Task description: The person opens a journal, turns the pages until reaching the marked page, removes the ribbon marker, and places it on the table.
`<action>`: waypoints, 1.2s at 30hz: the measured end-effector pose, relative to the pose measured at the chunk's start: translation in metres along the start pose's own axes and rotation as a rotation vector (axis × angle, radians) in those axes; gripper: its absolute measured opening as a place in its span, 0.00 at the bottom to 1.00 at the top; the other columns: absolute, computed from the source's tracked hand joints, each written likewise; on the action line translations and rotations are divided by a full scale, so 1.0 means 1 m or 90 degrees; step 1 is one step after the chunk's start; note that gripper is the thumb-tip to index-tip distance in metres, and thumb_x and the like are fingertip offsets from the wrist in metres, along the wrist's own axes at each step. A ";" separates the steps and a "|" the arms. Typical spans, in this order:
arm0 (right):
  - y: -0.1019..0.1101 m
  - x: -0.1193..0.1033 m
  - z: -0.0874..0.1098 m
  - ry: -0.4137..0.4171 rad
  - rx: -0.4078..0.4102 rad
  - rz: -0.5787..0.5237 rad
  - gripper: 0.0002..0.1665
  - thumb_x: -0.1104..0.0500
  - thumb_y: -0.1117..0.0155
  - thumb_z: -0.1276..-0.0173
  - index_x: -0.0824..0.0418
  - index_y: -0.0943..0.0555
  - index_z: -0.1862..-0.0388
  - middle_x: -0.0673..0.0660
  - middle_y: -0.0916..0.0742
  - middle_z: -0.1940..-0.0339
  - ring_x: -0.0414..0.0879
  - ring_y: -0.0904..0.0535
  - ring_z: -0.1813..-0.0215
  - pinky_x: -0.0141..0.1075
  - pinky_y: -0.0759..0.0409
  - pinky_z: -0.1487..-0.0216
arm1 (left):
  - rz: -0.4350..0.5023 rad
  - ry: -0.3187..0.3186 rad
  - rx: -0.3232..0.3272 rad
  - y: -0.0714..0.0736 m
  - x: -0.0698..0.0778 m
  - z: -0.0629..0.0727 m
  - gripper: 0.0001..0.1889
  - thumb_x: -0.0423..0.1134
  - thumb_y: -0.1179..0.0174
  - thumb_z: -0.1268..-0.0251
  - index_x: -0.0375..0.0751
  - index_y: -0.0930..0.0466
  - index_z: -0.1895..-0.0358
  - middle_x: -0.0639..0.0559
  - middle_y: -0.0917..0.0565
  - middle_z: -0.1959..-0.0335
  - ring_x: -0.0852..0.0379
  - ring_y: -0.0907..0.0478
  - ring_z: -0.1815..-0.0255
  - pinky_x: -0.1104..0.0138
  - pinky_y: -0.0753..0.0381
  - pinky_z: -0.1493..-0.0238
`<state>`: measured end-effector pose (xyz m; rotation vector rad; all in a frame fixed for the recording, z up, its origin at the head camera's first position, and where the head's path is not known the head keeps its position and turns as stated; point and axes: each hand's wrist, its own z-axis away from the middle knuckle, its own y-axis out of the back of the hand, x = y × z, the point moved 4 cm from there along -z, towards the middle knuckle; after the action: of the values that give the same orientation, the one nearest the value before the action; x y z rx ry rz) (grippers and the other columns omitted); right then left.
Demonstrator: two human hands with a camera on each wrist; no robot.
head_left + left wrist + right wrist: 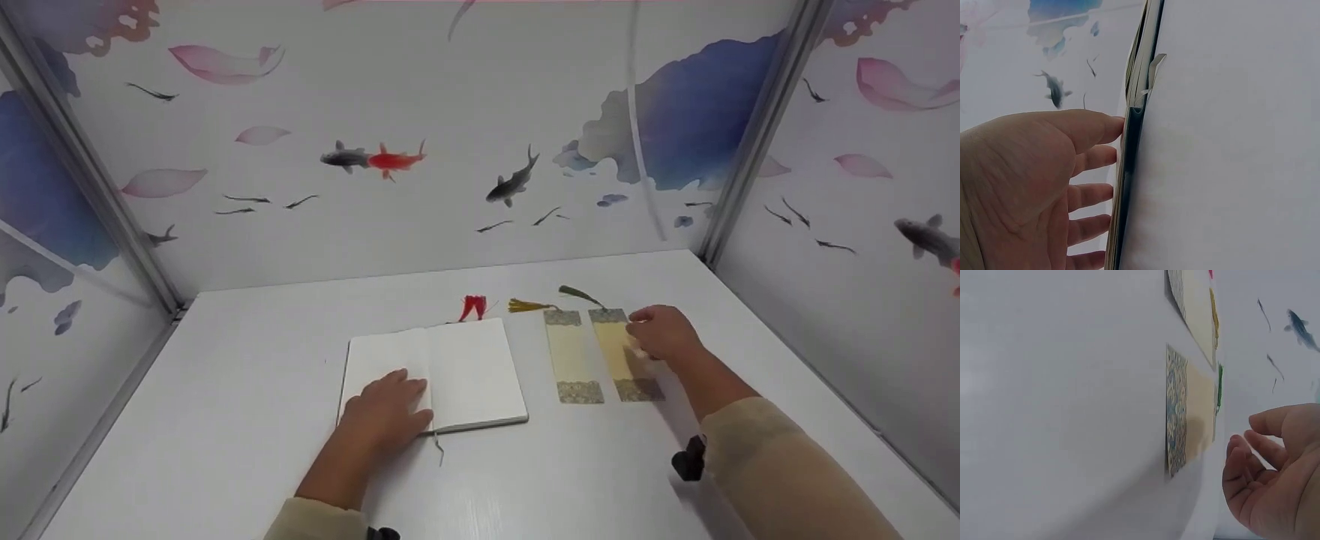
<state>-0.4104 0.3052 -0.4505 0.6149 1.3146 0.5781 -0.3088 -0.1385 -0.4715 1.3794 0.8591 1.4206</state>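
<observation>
An open notebook (472, 367) with blank pages lies on the table, a thin ribbon (439, 448) hanging out at its lower edge. My left hand (388, 409) rests on the left page, its fingers spread and fairly straight in the left wrist view. To the right lie two cream bookmarks with patterned ends, one with a yellow tassel, the other with a green tassel (579, 294). My right hand (664, 334) is at the right edge of the green-tasselled bookmark (619, 352). In the right wrist view, its thumb and fingers are loosely bent and apart, with nothing between them.
A red tassel (474, 307) shows just behind the notebook's top edge. The yellow-tasselled bookmark (571, 356) lies between the notebook and the other bookmark. Printed panels (420, 225) with fish and petals wall in the white table (247, 360) at the back and both sides.
</observation>
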 end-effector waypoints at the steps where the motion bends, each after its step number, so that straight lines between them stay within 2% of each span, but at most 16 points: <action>1: -0.003 -0.006 0.002 0.017 0.007 -0.003 0.30 0.52 0.46 0.18 0.67 0.25 0.25 0.70 0.17 0.31 0.51 0.16 0.50 0.41 0.15 0.52 | 0.000 0.002 0.000 0.000 0.000 0.000 0.31 0.54 0.40 0.24 0.53 0.27 0.21 0.44 0.33 0.15 0.36 0.38 0.14 0.31 0.36 0.21; 5: -0.021 -0.034 0.014 0.072 0.016 -0.043 0.28 0.49 0.45 0.17 0.62 0.22 0.27 0.68 0.17 0.31 0.57 0.17 0.40 0.46 0.17 0.43 | 0.000 0.001 0.004 -0.002 -0.001 -0.002 0.31 0.55 0.40 0.24 0.53 0.27 0.21 0.44 0.33 0.16 0.36 0.37 0.14 0.31 0.35 0.21; 10: -0.048 -0.065 0.025 0.118 -0.023 -0.119 0.26 0.49 0.40 0.18 0.60 0.20 0.29 0.62 0.14 0.37 0.57 0.16 0.40 0.40 0.15 0.47 | 0.000 -0.005 0.011 -0.004 -0.003 -0.003 0.31 0.55 0.40 0.24 0.53 0.26 0.22 0.44 0.32 0.16 0.36 0.35 0.15 0.32 0.33 0.22; 13: -0.065 -0.080 0.028 0.122 -0.038 -0.141 0.25 0.49 0.37 0.19 0.58 0.19 0.30 0.59 0.14 0.39 0.55 0.15 0.40 0.39 0.13 0.46 | -0.001 -0.006 0.010 -0.004 -0.004 -0.003 0.31 0.55 0.39 0.24 0.53 0.26 0.21 0.44 0.32 0.16 0.37 0.36 0.15 0.32 0.33 0.22; 18: -0.092 -0.099 0.034 0.108 -0.050 -0.145 0.22 0.50 0.33 0.21 0.53 0.17 0.32 0.56 0.13 0.38 0.52 0.14 0.38 0.46 0.11 0.38 | -0.002 -0.005 0.013 -0.002 -0.003 -0.001 0.32 0.55 0.39 0.24 0.52 0.27 0.21 0.44 0.32 0.16 0.37 0.36 0.15 0.33 0.34 0.21; 23: -0.111 -0.110 0.042 0.142 -0.071 -0.122 0.25 0.48 0.30 0.24 0.50 0.16 0.31 0.53 0.12 0.35 0.52 0.16 0.32 0.49 0.13 0.34 | -0.004 -0.011 0.012 -0.002 -0.002 -0.001 0.32 0.55 0.39 0.23 0.52 0.27 0.21 0.44 0.32 0.16 0.37 0.37 0.15 0.33 0.34 0.21; 28: -0.124 -0.119 0.058 0.213 -0.147 -0.089 0.30 0.46 0.24 0.29 0.47 0.17 0.30 0.53 0.15 0.28 0.54 0.20 0.24 0.55 0.18 0.27 | -0.005 -0.006 0.007 -0.001 -0.001 -0.004 0.32 0.55 0.39 0.23 0.52 0.27 0.21 0.44 0.32 0.16 0.37 0.37 0.14 0.32 0.34 0.22; 33: -0.135 -0.126 0.072 0.274 -0.191 0.056 0.33 0.45 0.21 0.33 0.44 0.16 0.30 0.48 0.19 0.23 0.55 0.27 0.18 0.59 0.26 0.21 | -0.014 -0.003 0.007 -0.001 -0.001 -0.003 0.31 0.55 0.39 0.24 0.51 0.26 0.21 0.44 0.32 0.16 0.38 0.36 0.15 0.32 0.33 0.22; 36: -0.141 -0.126 0.076 0.289 -0.204 0.129 0.34 0.47 0.20 0.35 0.43 0.16 0.29 0.45 0.21 0.21 0.54 0.31 0.15 0.60 0.31 0.17 | -0.009 -0.002 0.003 -0.002 -0.001 -0.003 0.32 0.55 0.38 0.24 0.52 0.27 0.21 0.44 0.32 0.16 0.37 0.36 0.15 0.32 0.33 0.22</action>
<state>-0.3505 0.1105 -0.4508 0.3615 1.5462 1.1186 -0.3113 -0.1381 -0.4738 1.3768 0.8697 1.4062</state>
